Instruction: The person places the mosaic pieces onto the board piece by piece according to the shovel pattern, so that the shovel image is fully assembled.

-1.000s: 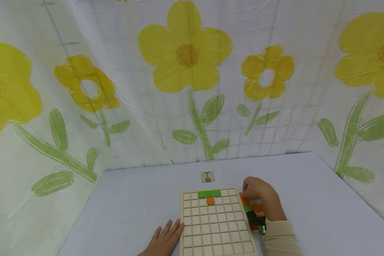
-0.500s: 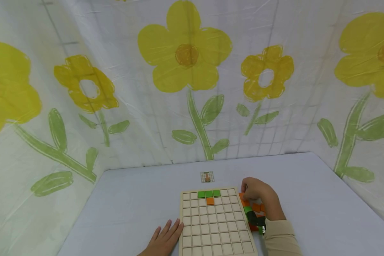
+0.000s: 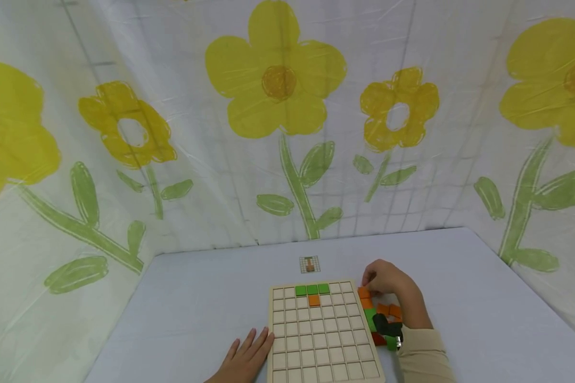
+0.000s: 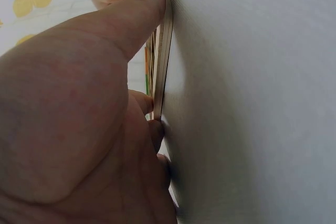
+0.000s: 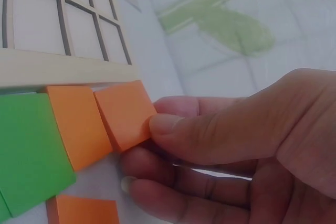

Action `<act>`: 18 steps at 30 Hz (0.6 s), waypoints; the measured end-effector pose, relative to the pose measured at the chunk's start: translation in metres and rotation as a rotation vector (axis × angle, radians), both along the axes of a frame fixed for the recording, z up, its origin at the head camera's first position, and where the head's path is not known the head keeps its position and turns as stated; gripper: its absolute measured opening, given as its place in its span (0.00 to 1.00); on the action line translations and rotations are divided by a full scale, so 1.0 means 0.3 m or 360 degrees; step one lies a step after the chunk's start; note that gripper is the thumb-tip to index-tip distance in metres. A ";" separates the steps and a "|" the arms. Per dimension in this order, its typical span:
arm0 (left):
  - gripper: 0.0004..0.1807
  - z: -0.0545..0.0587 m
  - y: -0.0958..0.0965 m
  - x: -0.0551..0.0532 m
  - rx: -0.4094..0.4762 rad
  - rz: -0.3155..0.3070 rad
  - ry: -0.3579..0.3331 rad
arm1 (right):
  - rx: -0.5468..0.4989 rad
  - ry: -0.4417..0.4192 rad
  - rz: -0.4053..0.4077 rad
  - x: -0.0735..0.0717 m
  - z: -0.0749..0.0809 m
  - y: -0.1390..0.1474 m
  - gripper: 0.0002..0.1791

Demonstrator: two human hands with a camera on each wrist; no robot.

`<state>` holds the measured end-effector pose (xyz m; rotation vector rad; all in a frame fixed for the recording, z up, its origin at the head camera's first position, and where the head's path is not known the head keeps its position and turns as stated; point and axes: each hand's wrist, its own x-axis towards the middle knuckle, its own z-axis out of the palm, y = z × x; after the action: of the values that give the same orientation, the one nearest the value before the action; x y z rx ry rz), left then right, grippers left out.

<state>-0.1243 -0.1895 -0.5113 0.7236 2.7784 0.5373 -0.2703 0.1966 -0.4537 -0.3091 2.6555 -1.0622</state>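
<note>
A wooden grid board (image 3: 319,341) lies on the table. Along its top row sit green square tiles (image 3: 312,289), with one orange tile (image 3: 314,301) under the middle one. My left hand (image 3: 246,357) rests flat at the board's left edge, fingers straight; in the left wrist view its thumb (image 4: 144,11) touches the board's side. Off the board's upper right corner, my right hand (image 3: 394,284) pinches an orange square tile (image 5: 127,113) between thumb and fingers. That tile is slightly tilted and touches another orange tile (image 5: 81,124) beside the board's frame.
Loose green tiles (image 3: 370,318), orange tiles (image 3: 389,310) and a red tile (image 3: 378,339) lie right of the board, partly hidden by the right wrist's black camera (image 3: 385,325). A small grid picture card (image 3: 310,264) lies behind the board. A flowered curtain (image 3: 220,175) hangs beyond the table.
My right hand has risen slightly and shifted a little to the right, uncovering more of the orange tiles beside the board. The left hand stays at the board's edge.
</note>
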 end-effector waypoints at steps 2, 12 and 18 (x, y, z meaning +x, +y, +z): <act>0.58 0.001 0.000 0.000 0.0005 0.0002 -0.0006 | -0.0024 -0.0009 -0.0005 -0.001 0.002 0.005 0.06; 0.58 0.001 -0.001 0.001 0.0013 -0.0006 0.0005 | -0.0148 -0.0061 0.0012 -0.005 0.001 0.030 0.03; 0.58 0.001 -0.004 0.000 0.0017 -0.0013 0.0003 | -0.0276 -0.0136 0.0045 -0.007 -0.010 0.022 0.03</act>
<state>-0.1243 -0.1906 -0.5111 0.7379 2.7749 0.5508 -0.2724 0.2033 -0.4568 -0.3270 2.4820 -1.2706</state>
